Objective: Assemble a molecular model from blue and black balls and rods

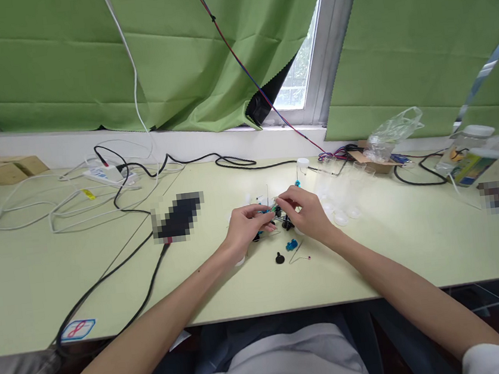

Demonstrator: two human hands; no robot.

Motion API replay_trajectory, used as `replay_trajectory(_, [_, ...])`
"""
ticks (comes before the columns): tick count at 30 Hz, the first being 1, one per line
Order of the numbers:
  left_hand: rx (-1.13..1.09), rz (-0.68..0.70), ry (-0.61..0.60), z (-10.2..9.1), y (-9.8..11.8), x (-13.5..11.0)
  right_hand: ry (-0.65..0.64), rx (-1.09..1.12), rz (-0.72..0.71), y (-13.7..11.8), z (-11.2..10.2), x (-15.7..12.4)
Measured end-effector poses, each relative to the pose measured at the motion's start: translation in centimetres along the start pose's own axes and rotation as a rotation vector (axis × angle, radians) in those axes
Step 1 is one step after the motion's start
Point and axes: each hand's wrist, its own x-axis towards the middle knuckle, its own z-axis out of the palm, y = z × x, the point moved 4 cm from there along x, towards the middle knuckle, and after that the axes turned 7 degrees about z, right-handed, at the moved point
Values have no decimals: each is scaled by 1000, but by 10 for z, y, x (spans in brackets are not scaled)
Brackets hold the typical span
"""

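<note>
My left hand (247, 226) and my right hand (307, 211) meet over the middle of the pale green table (61, 274). Both are closed in a pinch on a small green piece (271, 210) between their fingertips. Small black parts (286, 223) lie under the fingers. Just in front of my hands lie a black knob (280, 258), a blue piece (291, 245) and a thin pin with a red head (298, 252). A blue-headed pin (297, 183) stands behind my right hand.
Several clear plastic cups and lids (338, 198) stand right of my hands. Black and white cables (110, 197) and a power strip (106, 174) cover the left. A blurred dark device (178, 216) lies left of centre. Bottles and a plastic bag (394, 131) sit far right.
</note>
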Motion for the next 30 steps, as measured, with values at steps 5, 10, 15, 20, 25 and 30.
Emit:
replay_trajectory(5, [8, 3, 0, 0, 1, 0, 10, -10, -30, -1, 0, 0])
replay_trajectory(10, [12, 2, 12, -1, -1, 0, 10, -36, -66, -2, 1, -1])
replay_trajectory(15, [6, -5, 10, 0, -1, 0, 11, -41, -103, 0, 2, -2])
replay_trajectory(20, [10, -10, 14, 1, 1, 0, 6, -46, -113, 1, 3, -3])
replay_trajectory(25, [6, -15, 15, 1, 2, -1, 8, -44, -132, 0, 3, -3])
replay_trajectory(30, [3, -14, 5, 0, 0, -1, 24, -35, -175, 0, 4, -3])
